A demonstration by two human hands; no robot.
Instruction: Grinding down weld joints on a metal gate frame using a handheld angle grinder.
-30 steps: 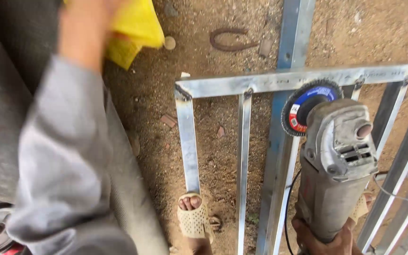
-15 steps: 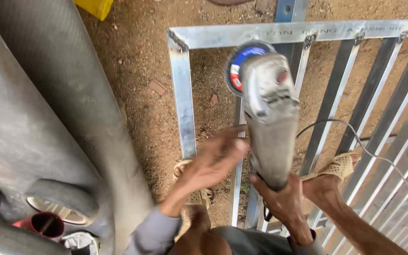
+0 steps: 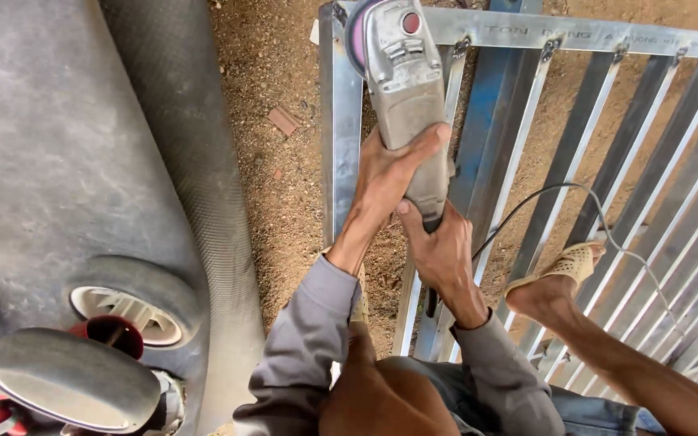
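Note:
A grey angle grinder [image 3: 404, 89] points away from me, its disc [image 3: 356, 36] over the top left corner of a metal frame [image 3: 338, 137] of square tubes lying on the dirt. My left hand [image 3: 389, 173] wraps the grinder's body from the left. My right hand [image 3: 439, 250] grips its rear handle just below. The grinder's cable [image 3: 575, 194] loops off to the right across the bars.
My right foot in a beige perforated slipper [image 3: 567, 266] rests on the bars. A grey vehicle body with a wheel [image 3: 135, 303] and a round grey part [image 3: 66, 379] fills the left side. A blue bar [image 3: 486, 121] lies under the frame. Brown dirt ground [image 3: 272, 161] between.
My left arm came down from the yellow object and took hold of the grinder beside my right hand. The grinder has shifted left to the frame's corner.

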